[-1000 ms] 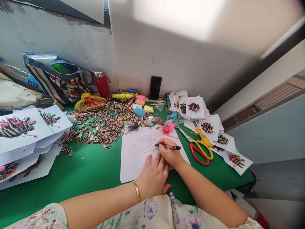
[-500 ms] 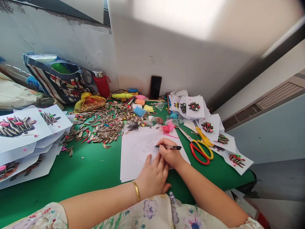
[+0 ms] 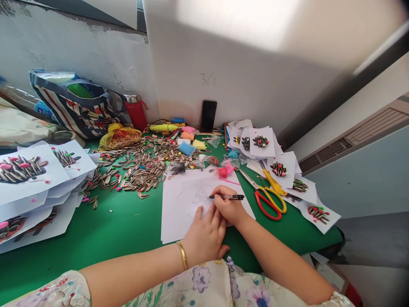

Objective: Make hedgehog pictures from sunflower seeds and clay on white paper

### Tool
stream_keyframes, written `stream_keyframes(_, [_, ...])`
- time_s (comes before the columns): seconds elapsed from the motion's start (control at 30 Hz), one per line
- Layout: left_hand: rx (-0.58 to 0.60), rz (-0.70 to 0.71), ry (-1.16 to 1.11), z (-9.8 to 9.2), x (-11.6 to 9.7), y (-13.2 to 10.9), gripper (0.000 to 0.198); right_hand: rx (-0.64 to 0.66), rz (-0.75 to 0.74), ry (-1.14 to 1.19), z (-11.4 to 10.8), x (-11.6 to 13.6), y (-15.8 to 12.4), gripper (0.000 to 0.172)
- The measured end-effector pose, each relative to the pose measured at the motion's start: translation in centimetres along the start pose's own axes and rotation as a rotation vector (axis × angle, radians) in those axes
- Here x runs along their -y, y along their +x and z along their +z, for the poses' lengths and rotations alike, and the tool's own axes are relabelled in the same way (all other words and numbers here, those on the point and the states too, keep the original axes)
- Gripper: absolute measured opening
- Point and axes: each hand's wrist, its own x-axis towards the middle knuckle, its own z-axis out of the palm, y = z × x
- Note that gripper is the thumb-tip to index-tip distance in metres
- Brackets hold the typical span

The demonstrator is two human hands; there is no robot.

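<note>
As the right hand clamps a black pen, its level shaft points left.

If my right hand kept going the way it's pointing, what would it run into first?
Your right hand points up and left across the sheet of paper, so it would probably meet the pen-drawn hedgehog first, just past the black pen's tip. Depth is hard to judge here.

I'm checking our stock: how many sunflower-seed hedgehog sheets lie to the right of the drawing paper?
6: back-left sheet, back-middle sheet, back-right sheet, a sheet above the scissors, second-last sheet, last sheet. Others may be hidden underneath.
</note>
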Motion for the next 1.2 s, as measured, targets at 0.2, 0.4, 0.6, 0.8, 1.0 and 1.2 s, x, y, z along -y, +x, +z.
stream_keyframes(0.2, [0.018,-0.007,0.005,-0.1,0.0,0.0,0.076,0.005,-0.008,0.072,-0.1,-0.3,-0.2,0.016])
stream_keyframes(0.4, [0.003,0.002,0.004,0.2,0.1,0.1,0.075,-0.01,0.007,0.017,-0.1,0.0,-0.2,0.015])
stream_keyframes(0.6, [0.013,-0.002,-0.005,0.0,0.0,0.0,0.076,-0.009,0.006,0.01,-0.1,0.0,-0.2,0.015])
stream_keyframes(0.8, [0.017,0.001,-0.007,0.1,0.0,-0.1,0.079,-0.074,-0.032,0.041,-0.1,-0.4,0.1,0.018])
stream_keyframes(1.0, [0.019,-0.004,-0.011,0.0,0.0,0.0,0.079,-0.023,-0.027,0.019,0.2,-0.5,0.8,0.021])
stream_keyframes(1.2, [0.035,-0.011,-0.031,-0.3,-0.1,0.1,0.078,-0.017,-0.03,0.002,0.3,-0.3,0.8,0.021])
